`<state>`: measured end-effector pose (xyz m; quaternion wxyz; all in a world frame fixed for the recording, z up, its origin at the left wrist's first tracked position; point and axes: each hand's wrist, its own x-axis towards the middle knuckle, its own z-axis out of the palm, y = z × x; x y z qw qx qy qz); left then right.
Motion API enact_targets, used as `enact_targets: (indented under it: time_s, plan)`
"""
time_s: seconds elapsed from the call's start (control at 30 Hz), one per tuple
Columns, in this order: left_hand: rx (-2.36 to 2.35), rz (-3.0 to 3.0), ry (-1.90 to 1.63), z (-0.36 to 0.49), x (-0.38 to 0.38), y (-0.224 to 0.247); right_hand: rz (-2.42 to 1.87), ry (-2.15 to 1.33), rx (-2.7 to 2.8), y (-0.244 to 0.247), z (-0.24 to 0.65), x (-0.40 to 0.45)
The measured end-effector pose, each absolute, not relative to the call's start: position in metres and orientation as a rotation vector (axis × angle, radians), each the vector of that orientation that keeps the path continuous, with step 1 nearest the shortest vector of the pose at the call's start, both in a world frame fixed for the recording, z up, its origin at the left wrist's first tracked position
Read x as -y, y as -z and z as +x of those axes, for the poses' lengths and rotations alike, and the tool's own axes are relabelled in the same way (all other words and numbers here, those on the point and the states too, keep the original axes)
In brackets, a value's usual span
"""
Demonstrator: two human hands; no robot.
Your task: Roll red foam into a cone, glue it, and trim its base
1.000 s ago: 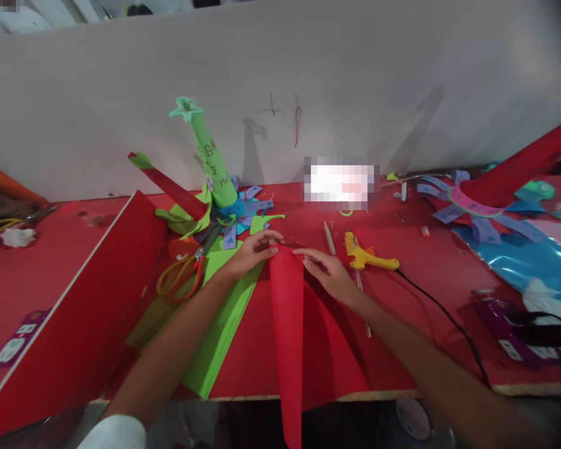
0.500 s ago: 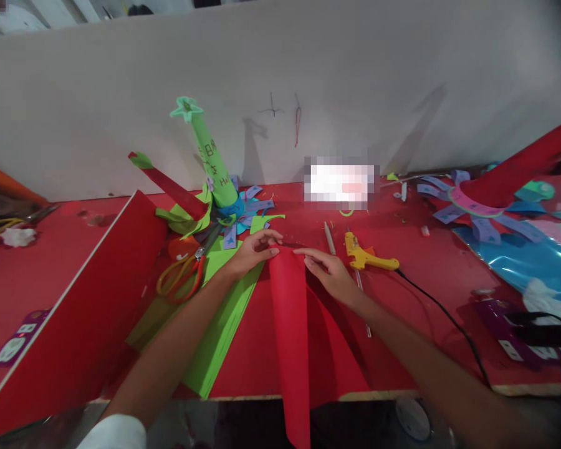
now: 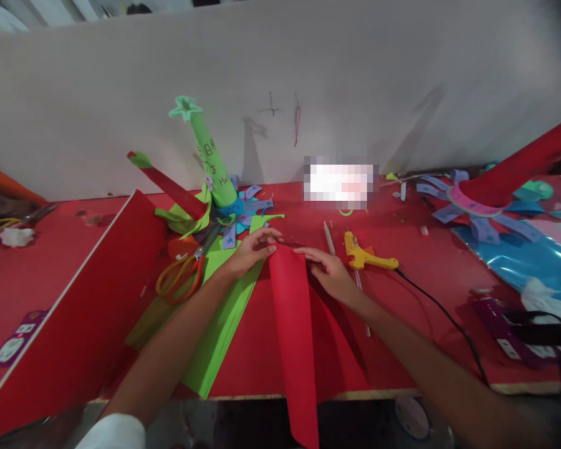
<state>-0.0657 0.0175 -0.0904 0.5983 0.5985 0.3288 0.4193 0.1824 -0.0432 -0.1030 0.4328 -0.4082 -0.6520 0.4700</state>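
Observation:
A red sheet [image 3: 292, 312], partly rolled lengthwise, lies across the table's front edge with its lower end hanging over. At its far end my left hand [image 3: 257, 251] pinches the left corner between thumb and fingers. My right hand [image 3: 326, 269] grips the right corner, its thumb hidden partly behind the sheet. Green sheets [image 3: 224, 330] lie under my left forearm, beside orange-handled scissors [image 3: 182, 271]. Right of my right hand rests a yellow glue gun [image 3: 371, 257], with a pencil-like stick [image 3: 329, 238] near it.
A green tube [image 3: 214, 162] with a star top and a smaller red tube [image 3: 172, 190] stand at the back left. A red divider [image 3: 93, 312] rises at left. At right are a red cone [image 3: 518, 162], blue plastic [image 3: 505, 262], a purple box [image 3: 505, 330] and a black cable [image 3: 444, 312].
The rolled part of the red sheet has widened, and its lower end has shifted slightly right. The fingers of my right hand have curled behind its edge.

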Motion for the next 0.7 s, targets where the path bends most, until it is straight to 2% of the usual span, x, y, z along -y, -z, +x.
enact_targets:
  time_s: [0.7]
  plan:
    - [-0.757,1.357,-0.983,-0.0655,-0.0190,0.0933,-1.082,-1.118,1.633,0.1018,0.1846,0.0411]
